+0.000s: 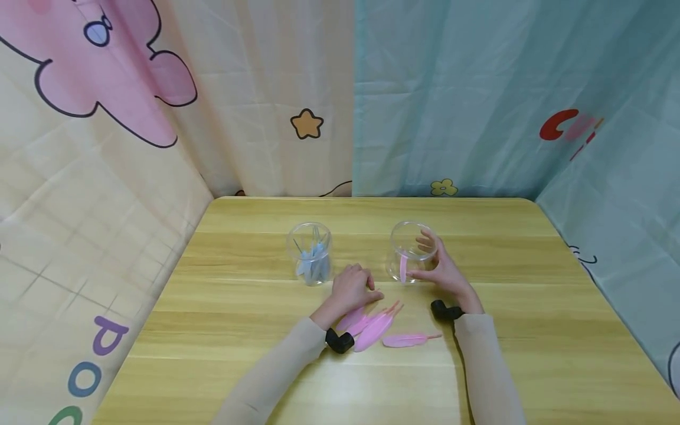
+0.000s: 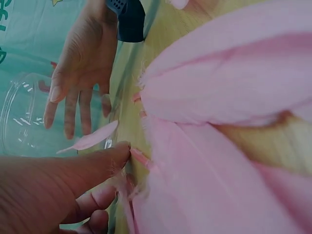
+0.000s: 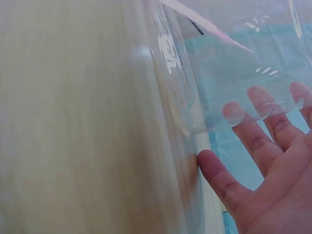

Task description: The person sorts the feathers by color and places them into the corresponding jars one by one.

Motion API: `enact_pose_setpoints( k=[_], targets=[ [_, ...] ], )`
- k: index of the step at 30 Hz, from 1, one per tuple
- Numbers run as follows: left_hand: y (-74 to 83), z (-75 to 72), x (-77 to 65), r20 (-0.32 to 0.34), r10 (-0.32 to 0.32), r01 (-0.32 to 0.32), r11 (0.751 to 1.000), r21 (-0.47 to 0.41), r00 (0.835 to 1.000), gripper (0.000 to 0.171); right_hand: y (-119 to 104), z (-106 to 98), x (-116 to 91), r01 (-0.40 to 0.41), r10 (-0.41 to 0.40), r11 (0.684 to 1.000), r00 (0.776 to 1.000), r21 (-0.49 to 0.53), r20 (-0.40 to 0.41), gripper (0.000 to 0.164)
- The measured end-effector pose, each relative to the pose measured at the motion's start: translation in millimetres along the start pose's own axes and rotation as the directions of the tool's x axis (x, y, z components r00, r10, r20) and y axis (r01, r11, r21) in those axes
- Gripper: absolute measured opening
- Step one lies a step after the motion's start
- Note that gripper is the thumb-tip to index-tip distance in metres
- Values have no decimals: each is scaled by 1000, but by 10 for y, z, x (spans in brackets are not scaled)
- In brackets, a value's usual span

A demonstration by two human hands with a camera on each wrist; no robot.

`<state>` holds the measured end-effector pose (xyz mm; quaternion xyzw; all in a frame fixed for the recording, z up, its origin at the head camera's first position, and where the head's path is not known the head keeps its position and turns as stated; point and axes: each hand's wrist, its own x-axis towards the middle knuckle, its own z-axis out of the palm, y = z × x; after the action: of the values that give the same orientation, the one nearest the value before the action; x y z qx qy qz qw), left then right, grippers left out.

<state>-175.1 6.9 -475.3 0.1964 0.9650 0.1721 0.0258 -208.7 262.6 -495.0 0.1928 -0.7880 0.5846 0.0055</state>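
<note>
My left hand (image 1: 352, 289) hovers low over a small pile of pink feathers (image 1: 374, 332), thumb stretched out and the other fingers bent. In the left wrist view its thumb tip lies against a feather's quill (image 2: 140, 158); no firm pinch shows. My right hand (image 1: 445, 270) stands beside a clear plastic jar (image 1: 394, 251), its fingers spread and nearly straight along the right side. One pink feather (image 1: 403, 267) stands inside that jar. Through the wall in the right wrist view, some fingertips (image 3: 261, 95) show behind the plastic.
A second clear jar (image 1: 291, 251) to the left holds several light blue feathers (image 1: 314, 264). One single pink feather (image 1: 406, 340) lies apart, right of the pile. Everything rests on a wooden table (image 1: 255, 218), with printed curtains (image 1: 255, 118) round its back and sides.
</note>
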Motion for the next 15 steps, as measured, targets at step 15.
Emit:
enact_pose_setpoints(
  k=[15],
  targets=[
    [16, -3, 28, 29, -39, 42, 991, -124, 999, 26, -318, 23, -45, -2, 1, 1000, 1000, 13, 20, 96]
  ],
)
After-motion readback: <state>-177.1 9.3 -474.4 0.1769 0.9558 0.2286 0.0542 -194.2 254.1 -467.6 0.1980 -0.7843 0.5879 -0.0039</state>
